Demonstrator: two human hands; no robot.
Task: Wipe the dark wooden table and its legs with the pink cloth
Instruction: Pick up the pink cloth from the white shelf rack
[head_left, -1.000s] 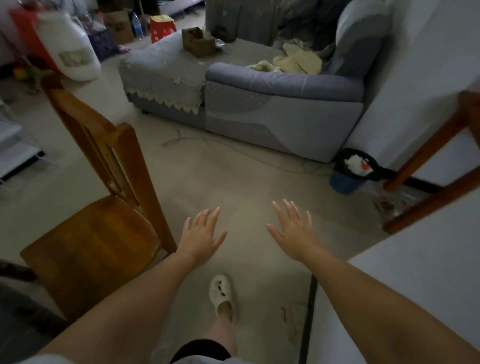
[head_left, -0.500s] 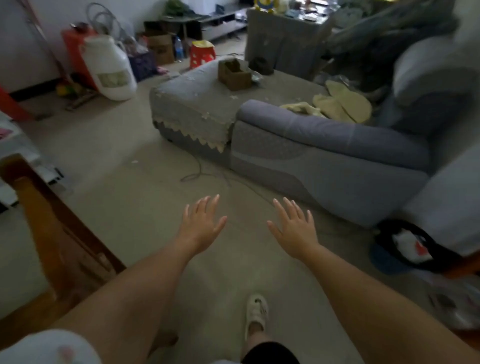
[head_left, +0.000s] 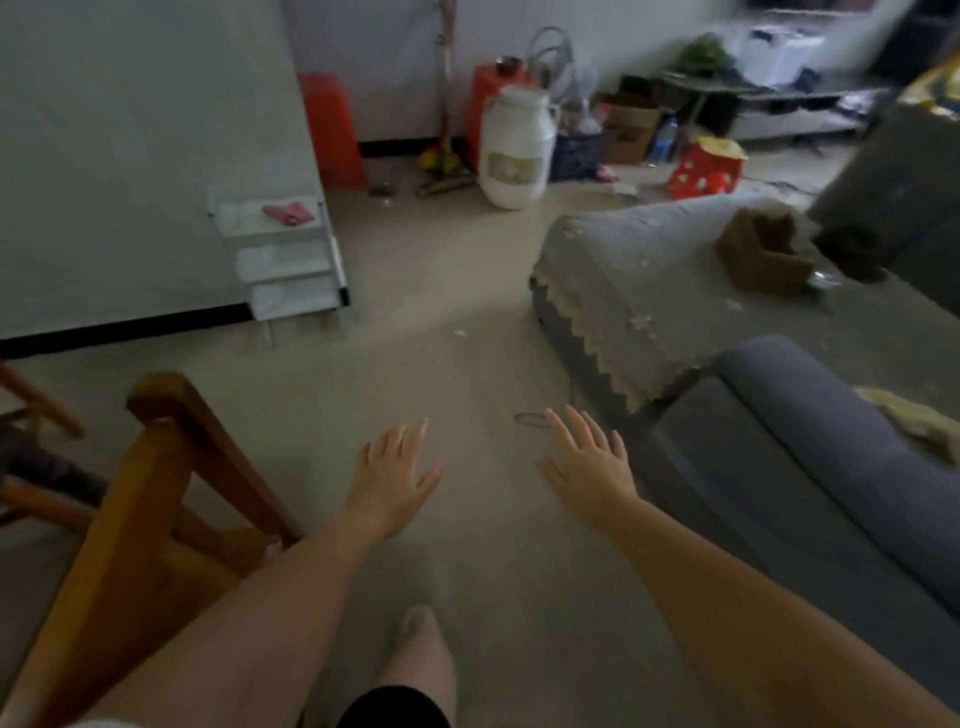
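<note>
Well ahead of the outstretched fingers and off to their left, the pink cloth (head_left: 289, 213) lies on the top tier of a white shelf rack (head_left: 283, 260) against the wall. Both the left hand (head_left: 390, 480) and the right hand (head_left: 588, 470) hover over the floor, palms down, fingers straight and spread, holding nothing. A wooden chair (head_left: 150, 499) stands just left of the left forearm; a grey sofa (head_left: 779, 415) sits to the right of the right hand.

Glossy wooden chair (head_left: 156, 499), cloth sofa (head_left: 810, 467)
</note>
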